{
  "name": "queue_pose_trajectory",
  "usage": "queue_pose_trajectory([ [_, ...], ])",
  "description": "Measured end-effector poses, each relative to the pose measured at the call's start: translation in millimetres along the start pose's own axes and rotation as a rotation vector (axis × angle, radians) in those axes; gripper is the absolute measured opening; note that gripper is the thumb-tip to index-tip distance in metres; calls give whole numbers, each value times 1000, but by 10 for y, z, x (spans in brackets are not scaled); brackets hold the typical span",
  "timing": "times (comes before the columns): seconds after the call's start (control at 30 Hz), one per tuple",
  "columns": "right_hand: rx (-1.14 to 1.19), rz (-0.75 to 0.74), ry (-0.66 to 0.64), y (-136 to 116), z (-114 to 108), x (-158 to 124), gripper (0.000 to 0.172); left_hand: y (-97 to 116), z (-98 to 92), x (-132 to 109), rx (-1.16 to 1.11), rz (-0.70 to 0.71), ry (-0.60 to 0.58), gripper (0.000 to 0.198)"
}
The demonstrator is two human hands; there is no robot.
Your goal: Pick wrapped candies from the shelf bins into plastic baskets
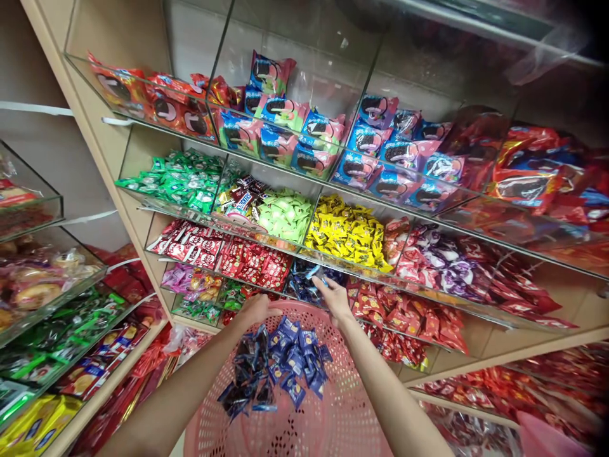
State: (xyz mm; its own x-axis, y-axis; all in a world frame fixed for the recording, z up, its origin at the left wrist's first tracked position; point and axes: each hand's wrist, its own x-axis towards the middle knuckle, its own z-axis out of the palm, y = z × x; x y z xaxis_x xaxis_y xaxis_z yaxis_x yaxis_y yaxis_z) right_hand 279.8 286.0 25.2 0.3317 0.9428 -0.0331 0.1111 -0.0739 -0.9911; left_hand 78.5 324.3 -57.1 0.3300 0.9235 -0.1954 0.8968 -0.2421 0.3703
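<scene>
A pink perforated plastic basket [352,406] hangs before the shelves. Dark blue wrapped candies [297,355] and blackish wrapped candies [250,368] lie inside it. My left hand [255,309] is closed on the basket's far rim. Just above that rim, my right hand [335,298] reaches over the bin of dark blue-black candies [304,282]. Its fingers pinch a dark wrapped candy with a pale blue edge [316,274], partly hidden by the fingers.
Clear-fronted bins rise in tiers, with green candies [181,178], yellow candies [347,231], red packets [254,261] and cookie packs [280,136]. Glass-fronted shelves [52,285] stand at left. A wooden upright [95,158] divides the units. A pink container [547,435] sits lower right.
</scene>
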Motion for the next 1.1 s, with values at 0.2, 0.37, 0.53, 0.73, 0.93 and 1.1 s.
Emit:
queue_pose_trajectory([
  [0.2, -34, 103, -363, 384, -21, -982, 41, 65, -28, -19, -9, -27, -22, 67],
  [0.37, -393, -156, -447, 757, 308, -1435, 24, 156, -44, -61, 4, -2, -26, 68],
  [0.53, -652, -336, -448, 841, 633, -1664, 33, 219, -46, -113, 10, 18, -28, 68],
  [0.73, -774, -433, -385, 989, 825, -1814, 52, 193, -16, -141, 4, 20, -16, 68],
  [0.93, -766, -469, -407, 899, 713, -1840, 65, 130, 19, -142, 0, 14, 10, 65],
  [1.1, -683, -546, -385, 731, 469, -1615, 55, 90, 24, -153, -15, 5, 9, 61],
])
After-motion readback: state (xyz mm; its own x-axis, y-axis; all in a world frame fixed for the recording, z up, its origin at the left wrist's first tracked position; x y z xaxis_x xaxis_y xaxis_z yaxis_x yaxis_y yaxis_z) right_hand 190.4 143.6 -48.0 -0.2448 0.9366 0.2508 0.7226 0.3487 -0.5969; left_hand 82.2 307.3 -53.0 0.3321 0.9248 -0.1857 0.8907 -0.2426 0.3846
